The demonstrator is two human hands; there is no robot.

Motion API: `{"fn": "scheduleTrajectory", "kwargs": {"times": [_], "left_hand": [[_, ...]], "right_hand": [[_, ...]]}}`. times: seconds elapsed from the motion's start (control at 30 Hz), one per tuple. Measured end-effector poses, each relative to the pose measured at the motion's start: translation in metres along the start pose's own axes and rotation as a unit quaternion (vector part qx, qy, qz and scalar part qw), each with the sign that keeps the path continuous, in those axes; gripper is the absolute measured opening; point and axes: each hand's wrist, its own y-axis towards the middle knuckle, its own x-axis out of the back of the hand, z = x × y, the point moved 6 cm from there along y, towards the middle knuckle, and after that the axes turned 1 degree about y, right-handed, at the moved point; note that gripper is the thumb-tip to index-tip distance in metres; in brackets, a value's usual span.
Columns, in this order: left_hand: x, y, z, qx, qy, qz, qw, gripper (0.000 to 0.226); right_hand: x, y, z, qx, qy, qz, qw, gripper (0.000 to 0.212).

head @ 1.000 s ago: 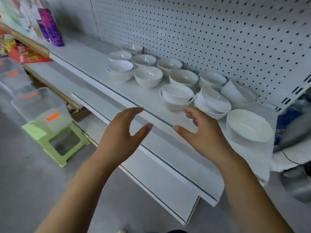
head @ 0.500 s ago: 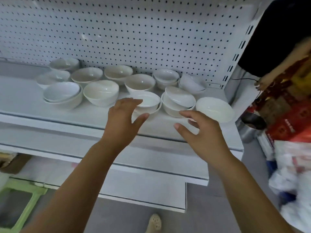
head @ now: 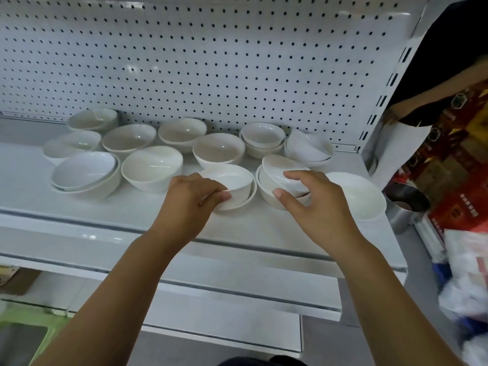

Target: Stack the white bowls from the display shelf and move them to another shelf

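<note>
Stacking is under way on the display shelf: the left hand has its grip pinching the front nested bowls, the right hand curls round the tilted bowl beside them, and the next move is probably to lift one squarely into the other.

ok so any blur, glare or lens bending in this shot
Head view: the wide lens bows the white perforated back panel and white metal shelf; white plastic bags at far right are smeared; faint glints on the glossy white ceramic bowls.
</note>
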Motion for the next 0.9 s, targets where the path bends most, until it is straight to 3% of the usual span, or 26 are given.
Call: {"fn": "scheduleTrajectory", "kwargs": {"times": [0.1, 0.23, 0.47, 0.67, 0.8, 0.9], "left_hand": [[0.003, 0.000, -0.001, 0.043, -0.075, -0.020, 0.996, 0.011], [0.008, 0.001, -0.008, 0.096, -0.151, -0.033, 0.983, 0.025], [0.021, -0.001, -0.009, 0.123, -0.265, -0.086, 0.953, 0.021], [0.036, -0.001, 0.002, 0.119, -0.344, -0.107, 0.925, 0.032], [0.053, -0.004, 0.012, 0.103, -0.367, -0.105, 0.919, 0.033], [0.068, -0.005, 0.024, 0.077, -0.355, -0.070, 0.929, 0.034]], "right_hand": [[-0.008, 0.007, -0.003, -0.003, -0.003, 0.010, 1.000, 0.034], [-0.015, 0.015, -0.006, -0.003, 0.002, 0.017, 1.000, 0.035], [-0.023, 0.019, -0.005, 0.014, -0.026, 0.010, 1.000, 0.023], [-0.026, 0.020, -0.002, -0.024, -0.021, -0.019, 0.999, 0.019], [-0.022, 0.013, 0.022, -0.029, -0.017, -0.107, 0.994, 0.031], [-0.028, 0.005, 0.058, -0.017, 0.047, -0.154, 0.987, 0.034]]}}
